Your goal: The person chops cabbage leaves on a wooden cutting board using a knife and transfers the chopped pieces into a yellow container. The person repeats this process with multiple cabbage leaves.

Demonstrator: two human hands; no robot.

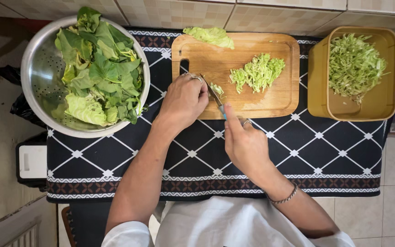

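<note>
The small wad of cabbage leaf (216,88) being cut sits near the front left corner of the wooden cutting board (270,98), pinned under the curled fingertips of the left hand (184,101). The right hand (245,144) is wrapped around a knife (216,97) handle, forefinger stretched along it, blade angled up into the wad.

Toward the middle of the board there's a loose pile of shredded cabbage (257,72), and one whole pale leaf (210,35) hangs over the board's far edge. Right of the board is a yellow tub (315,73) with more shreds in it; left of it, a metal colander (40,68) heaped with whole leaves. Everything rests on a surface covered by a dark cloth with a white diamond pattern (298,151).

Honestly, for thin even shreds I'd say keep those left fingertips tucked back with knuckles guiding the blade, and keep the leaf bunched tight so it doesn't spring open mid-slice.
</note>
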